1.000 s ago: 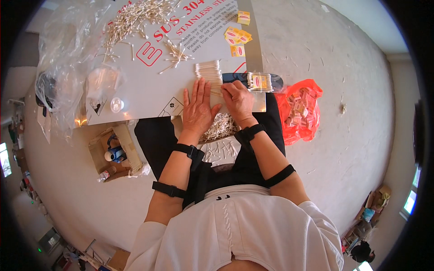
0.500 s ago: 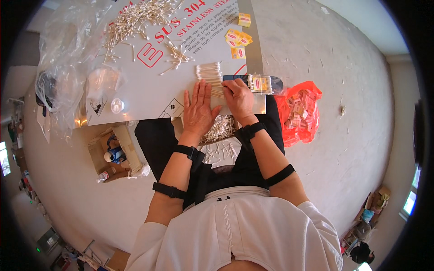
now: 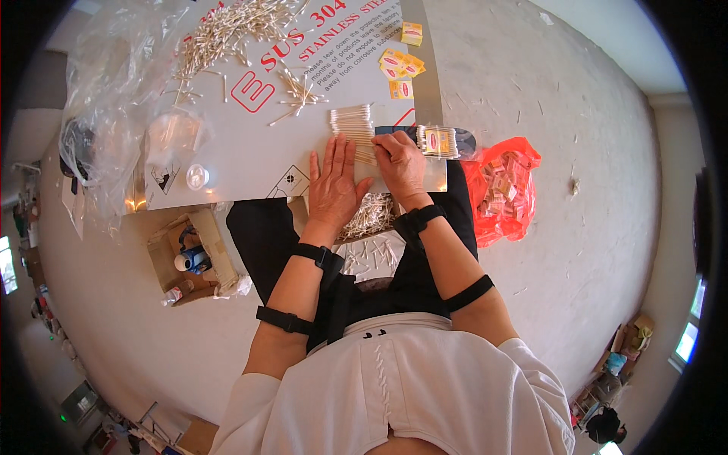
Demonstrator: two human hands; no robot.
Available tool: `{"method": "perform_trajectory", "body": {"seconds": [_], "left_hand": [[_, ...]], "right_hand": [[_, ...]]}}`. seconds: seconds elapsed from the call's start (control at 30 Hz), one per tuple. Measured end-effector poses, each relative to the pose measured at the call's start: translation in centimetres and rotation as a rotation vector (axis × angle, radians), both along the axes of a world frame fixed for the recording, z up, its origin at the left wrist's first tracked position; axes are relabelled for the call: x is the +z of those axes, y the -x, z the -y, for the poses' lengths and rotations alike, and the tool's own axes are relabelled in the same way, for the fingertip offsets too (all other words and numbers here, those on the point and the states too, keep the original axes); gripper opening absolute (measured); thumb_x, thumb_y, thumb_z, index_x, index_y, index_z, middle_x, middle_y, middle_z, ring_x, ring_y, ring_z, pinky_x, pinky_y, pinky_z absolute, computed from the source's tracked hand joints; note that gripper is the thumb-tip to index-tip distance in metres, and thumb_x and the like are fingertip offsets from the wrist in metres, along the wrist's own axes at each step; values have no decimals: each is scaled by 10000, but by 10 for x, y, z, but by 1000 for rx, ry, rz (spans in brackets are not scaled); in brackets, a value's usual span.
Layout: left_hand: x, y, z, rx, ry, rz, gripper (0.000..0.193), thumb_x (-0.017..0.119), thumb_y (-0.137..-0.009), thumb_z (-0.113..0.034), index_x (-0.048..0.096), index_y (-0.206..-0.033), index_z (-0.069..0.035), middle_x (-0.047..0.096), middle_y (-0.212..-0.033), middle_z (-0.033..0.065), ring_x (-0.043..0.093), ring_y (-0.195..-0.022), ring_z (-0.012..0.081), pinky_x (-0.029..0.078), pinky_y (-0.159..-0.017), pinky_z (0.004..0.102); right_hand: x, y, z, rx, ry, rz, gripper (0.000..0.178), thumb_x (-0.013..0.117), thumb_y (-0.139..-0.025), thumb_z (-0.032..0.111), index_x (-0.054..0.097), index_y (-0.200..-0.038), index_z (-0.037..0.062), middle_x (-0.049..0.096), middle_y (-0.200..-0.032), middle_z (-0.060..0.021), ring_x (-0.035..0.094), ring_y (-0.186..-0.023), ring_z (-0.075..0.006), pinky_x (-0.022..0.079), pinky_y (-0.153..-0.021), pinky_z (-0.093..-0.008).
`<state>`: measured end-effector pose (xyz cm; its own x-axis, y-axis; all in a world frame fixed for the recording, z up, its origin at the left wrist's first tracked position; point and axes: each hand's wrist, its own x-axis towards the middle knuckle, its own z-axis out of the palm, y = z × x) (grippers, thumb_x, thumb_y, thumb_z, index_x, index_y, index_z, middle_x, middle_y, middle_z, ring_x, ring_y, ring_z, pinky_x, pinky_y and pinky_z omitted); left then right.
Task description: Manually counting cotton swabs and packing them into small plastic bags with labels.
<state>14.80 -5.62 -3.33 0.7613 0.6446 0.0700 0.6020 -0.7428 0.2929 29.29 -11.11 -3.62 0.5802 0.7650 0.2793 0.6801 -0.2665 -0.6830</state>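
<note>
A flat row of slender, white-tipped cotton swabs [image 3: 351, 118] lies on the grey, printed metal tabletop [image 3: 250, 155]. The left hand [image 3: 331, 189], fingers outstretched, covers its near end; the right hand [image 3: 402, 163] curls beside it, grip unclear. Both have barely shifted, suggesting continued handling.

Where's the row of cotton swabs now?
In the head view, the swab row lies on the table at the fingertips of the left hand, left of the wrapped swab pack.
</note>
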Motion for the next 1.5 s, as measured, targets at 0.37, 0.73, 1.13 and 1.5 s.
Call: {"method": "perform_trajectory", "body": {"seconds": [0.37, 0.73, 1.13, 1.5], "left_hand": [[-4, 1, 0, 8, -27, -3, 796, 581, -873, -477, 279, -1489, -72, 227, -1571, 101, 202, -1454, 262, 117, -1169, 519], [-4, 0, 0, 11, -40, -15, 789, 577, -878, -479, 283, -1486, -71, 239, -1565, 103, 204, -1454, 260, 114, -1171, 518], [-3, 0, 0, 8, -44, -17, 786, 581, -875, -474, 294, -1480, -61, 237, -1566, 105, 205, -1454, 262, 120, -1169, 519], [-3, 0, 0, 9, -35, 15, 792, 589, -873, -468, 291, -1483, -61, 233, -1568, 104, 214, -1451, 266, 120, -1170, 516]], "right_hand": [[-5, 3, 20, 107, -106, -109, 100, 680, -719, 56, 668, -814, 86, 581, -796, -84, 606, -781, -304, 499, -670, -401], [1, 6, 22, 143, -108, -5, 79, 680, -714, 48, 661, -788, 71, 575, -818, -80, 593, -797, -303, 499, -677, -396], [0, 9, 17, 99, -94, 5, 96, 678, -735, 87, 675, -830, 75, 578, -810, -85, 595, -798, -303, 492, -695, -406], [-2, 7, 13, 71, -22, -54, 258, 649, -754, 95, 643, -1012, 95, 581, -810, -97, 594, -806, -320, 488, -696, -423]]}}
